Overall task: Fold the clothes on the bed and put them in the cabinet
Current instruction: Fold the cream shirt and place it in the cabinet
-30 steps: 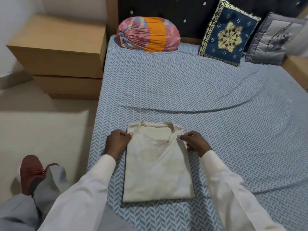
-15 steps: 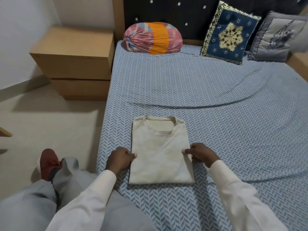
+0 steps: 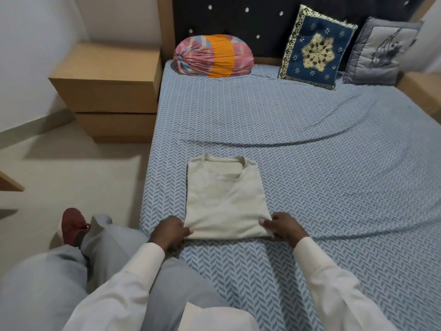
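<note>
A cream shirt [image 3: 225, 199], folded into a neat rectangle with its collar pointing away from me, lies on the blue patterned bed [image 3: 310, 144]. My left hand [image 3: 170, 232] pinches its near left corner, thumb on top. My right hand [image 3: 282, 225] grips the near right corner, fingers curled over the folded edge. Both sleeves are white. No cabinet door is in view.
A wooden bedside cabinet [image 3: 107, 91] with drawers stands left of the bed. At the headboard lie a pink-orange bolster [image 3: 213, 56], a blue embroidered cushion [image 3: 315, 46] and a grey cushion [image 3: 379, 51]. My grey-trousered knee [image 3: 114, 247] and red shoe [image 3: 71, 225] are at the bed's left edge.
Both hands have slid from the shirt's collar corners down along its sides to the near corners. The view has pulled back a little.
</note>
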